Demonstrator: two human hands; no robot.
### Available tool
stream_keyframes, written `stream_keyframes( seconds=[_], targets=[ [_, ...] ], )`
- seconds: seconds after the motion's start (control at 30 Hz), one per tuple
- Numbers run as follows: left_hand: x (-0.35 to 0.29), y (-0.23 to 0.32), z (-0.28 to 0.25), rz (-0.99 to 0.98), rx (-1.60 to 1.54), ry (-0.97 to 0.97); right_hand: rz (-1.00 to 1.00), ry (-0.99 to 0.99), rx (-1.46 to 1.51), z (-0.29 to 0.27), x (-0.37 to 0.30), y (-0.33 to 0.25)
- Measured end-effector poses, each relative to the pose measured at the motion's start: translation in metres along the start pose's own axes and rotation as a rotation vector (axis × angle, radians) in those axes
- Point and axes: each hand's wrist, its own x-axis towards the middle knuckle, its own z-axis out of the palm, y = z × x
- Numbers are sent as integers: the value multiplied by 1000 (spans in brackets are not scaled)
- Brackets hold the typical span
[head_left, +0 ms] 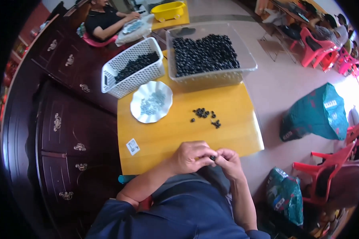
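At the near edge of the yellow table, my left hand (192, 156) and my right hand (229, 162) meet fingertip to fingertip. Between them is a small round black part (213, 157), pinched from both sides; its exact kind is too small to tell. Beyond my hands, a loose cluster of similar black parts (203, 113) lies on the table, with a small group of thinner dark pieces (216, 124) beside it. A white scalloped dish (137, 106) to the left holds many small pale blue-clear pieces (153, 104).
A clear plastic bin (205, 81) full of black parts and a white perforated basket (119, 88) of dark pieces stand at the far side. Dark drawers (75, 119) flank the left. Green sacks (315, 113) and red chairs are on the right. Another person (107, 22) works beyond.
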Motion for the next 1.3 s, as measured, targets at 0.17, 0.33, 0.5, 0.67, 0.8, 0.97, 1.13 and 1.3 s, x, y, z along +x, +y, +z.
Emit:
stream_keyframes(
  seconds=[0.17,0.33,0.5,0.67,0.8,0.97,1.13,1.3],
  targets=[
    [-5,0,-6,6,-29,28,31,-57,14,13,-2,-13],
    [-10,3,-14,96,1,49,59,-81,23,25,-4,-19],
    [-12,7,-24,117,-15,54,61,-149,35,37,-1,-29],
    [-8,11,-31,155,-14,70,60,-165,31,45,3,-38],
    [-3,14,-36,148,2,59,72,-170,13,48,7,-44],
    [4,13,-39,134,9,50,79,-178,10,46,13,-49],
    [14,16,-42,218,137,46,90,-213,87,38,18,-53],
    [21,16,-41,221,164,36,122,-185,124,33,23,-53]
  ],
)
